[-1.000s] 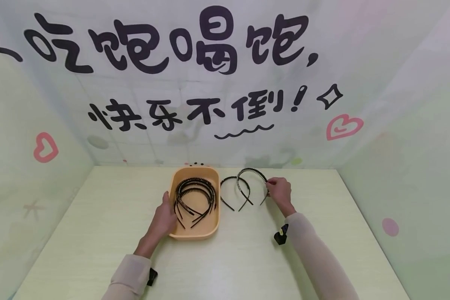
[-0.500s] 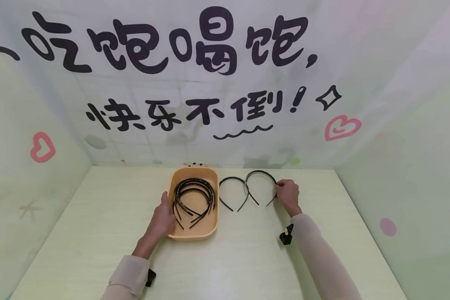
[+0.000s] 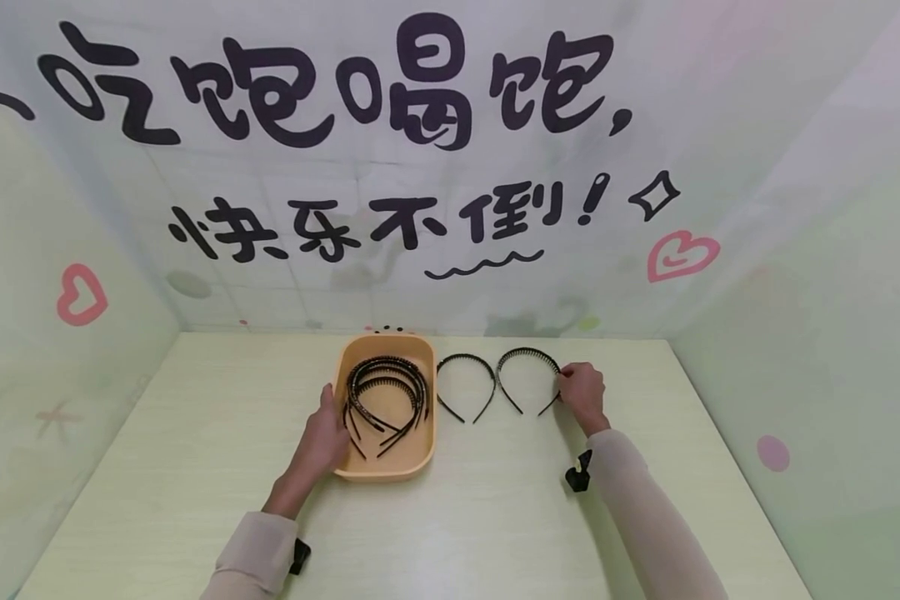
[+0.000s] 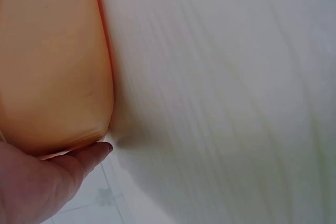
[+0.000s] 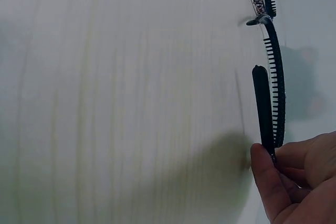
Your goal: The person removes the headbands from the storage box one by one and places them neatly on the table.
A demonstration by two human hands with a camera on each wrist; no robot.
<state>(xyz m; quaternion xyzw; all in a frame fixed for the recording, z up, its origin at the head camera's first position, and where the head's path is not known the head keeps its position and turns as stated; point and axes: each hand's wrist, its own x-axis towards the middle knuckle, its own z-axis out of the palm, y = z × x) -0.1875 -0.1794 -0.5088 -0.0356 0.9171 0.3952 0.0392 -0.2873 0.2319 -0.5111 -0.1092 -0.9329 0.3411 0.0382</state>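
An orange plastic bin (image 3: 386,477) stands on the table with several black headbands (image 3: 382,360) nested inside it. My left hand (image 3: 322,437) grips the bin's left side; in the left wrist view a finger lies along the bin's outer wall (image 4: 58,77). To the right, my right hand (image 3: 585,398) pinches one side of a black toothed headband (image 3: 528,351), whose ends point toward me. The right wrist view shows its comb teeth and the held headband (image 5: 281,93) between thumb and fingers. Between it and the bin lies another black headband (image 3: 467,357).
The pale table (image 3: 450,542) runs up to a printed back wall (image 3: 360,292) with black lettering. Side walls (image 3: 817,333) close it in at left and right. A black wrist camera (image 3: 577,473) sits below my right hand.
My right hand has drawn the held headband to the right and slightly nearer, so it no longer overlaps the neighbouring headband. The left hand and the bin have stayed in place.
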